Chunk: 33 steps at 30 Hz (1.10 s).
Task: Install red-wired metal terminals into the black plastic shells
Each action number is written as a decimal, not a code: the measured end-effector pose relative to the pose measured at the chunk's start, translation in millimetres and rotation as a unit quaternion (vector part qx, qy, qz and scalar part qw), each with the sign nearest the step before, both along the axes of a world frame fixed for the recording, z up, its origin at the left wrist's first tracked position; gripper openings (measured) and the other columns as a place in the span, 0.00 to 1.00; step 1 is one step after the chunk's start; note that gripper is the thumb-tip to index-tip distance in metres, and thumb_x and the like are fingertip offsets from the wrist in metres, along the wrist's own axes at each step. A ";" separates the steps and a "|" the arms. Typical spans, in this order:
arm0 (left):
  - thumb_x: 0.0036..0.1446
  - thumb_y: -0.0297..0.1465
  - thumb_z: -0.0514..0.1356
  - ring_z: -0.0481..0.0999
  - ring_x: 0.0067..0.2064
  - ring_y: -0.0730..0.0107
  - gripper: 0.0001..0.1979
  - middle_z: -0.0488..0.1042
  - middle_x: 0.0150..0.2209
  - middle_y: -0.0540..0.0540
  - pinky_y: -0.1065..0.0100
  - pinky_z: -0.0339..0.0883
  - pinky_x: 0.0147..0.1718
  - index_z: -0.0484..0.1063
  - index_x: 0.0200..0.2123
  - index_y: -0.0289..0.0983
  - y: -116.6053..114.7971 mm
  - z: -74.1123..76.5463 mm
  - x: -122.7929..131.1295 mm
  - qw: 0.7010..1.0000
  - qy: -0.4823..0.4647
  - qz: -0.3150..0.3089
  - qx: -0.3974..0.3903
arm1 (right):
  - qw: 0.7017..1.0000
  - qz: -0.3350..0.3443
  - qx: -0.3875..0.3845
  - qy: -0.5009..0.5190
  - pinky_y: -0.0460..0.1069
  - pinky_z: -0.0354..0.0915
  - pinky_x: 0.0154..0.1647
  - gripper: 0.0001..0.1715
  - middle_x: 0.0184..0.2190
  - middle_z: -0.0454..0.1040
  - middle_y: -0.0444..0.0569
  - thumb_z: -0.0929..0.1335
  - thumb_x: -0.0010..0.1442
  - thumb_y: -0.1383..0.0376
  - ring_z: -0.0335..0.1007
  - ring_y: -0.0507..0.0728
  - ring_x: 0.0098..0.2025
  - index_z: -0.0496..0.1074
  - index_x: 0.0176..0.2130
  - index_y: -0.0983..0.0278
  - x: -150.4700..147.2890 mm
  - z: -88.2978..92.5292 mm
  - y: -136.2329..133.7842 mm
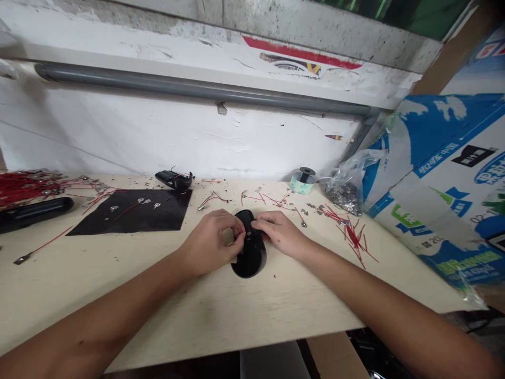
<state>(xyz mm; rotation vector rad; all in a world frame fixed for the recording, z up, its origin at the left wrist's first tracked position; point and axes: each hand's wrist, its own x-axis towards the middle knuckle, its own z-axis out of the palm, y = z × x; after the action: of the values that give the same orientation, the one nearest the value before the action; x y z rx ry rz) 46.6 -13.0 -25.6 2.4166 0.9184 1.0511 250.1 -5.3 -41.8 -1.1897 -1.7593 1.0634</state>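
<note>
Wooden bench [118,300] | black housing [252,260], axis wallward | left hand [209,243], right hand [281,232]: fingers pinching it

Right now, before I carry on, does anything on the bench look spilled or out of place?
Yes. Small metal bits and cut red wires lie loose across the wooden bench rather than gathered together, and the wires beyond the right hand sit in a tangled heap.

Scuffed white wall [177,139] — grey pipe [197,88] running along it, torn poster [302,60] above! On the right — a printed cardboard carton [442,195] beside the pale worktop [118,300].
</note>
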 end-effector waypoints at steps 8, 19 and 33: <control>0.58 0.34 0.62 0.75 0.37 0.66 0.07 0.79 0.34 0.48 0.64 0.67 0.37 0.77 0.30 0.38 -1.0 -6.5 2.4 0.991 -0.064 0.060 -0.100 | 1.000 0.001 -0.018 0.009 0.48 0.48 0.25 0.18 0.18 0.58 0.39 0.65 0.60 0.61 0.54 0.50 0.22 0.61 0.21 0.63 0.9 -0.1 -1.9; 0.57 0.34 0.63 0.75 0.37 0.65 0.07 0.77 0.32 0.47 0.62 0.68 0.38 0.78 0.30 0.38 1.1 -14.3 6.1 0.990 -0.072 0.062 -0.102 | 1.000 -0.001 -0.014 0.013 0.49 0.50 0.26 0.18 0.18 0.57 0.38 0.66 0.59 0.60 0.54 0.51 0.23 0.61 0.21 0.63 -0.9 0.5 -1.7; 0.58 0.33 0.62 0.78 0.36 0.64 0.08 0.78 0.33 0.44 0.62 0.72 0.38 0.77 0.29 0.37 -3.5 -10.5 8.0 0.991 -0.067 0.051 -0.106 | 1.000 -0.008 -0.008 0.005 0.48 0.49 0.26 0.18 0.18 0.57 0.38 0.66 0.59 0.60 0.54 0.51 0.23 0.61 0.21 0.63 -0.7 0.5 -1.6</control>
<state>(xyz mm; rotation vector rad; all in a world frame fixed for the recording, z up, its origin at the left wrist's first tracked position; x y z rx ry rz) 54.6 -16.5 -36.0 2.1200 1.0587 1.0785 249.4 -6.9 -41.3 -1.2037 -1.7343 1.0742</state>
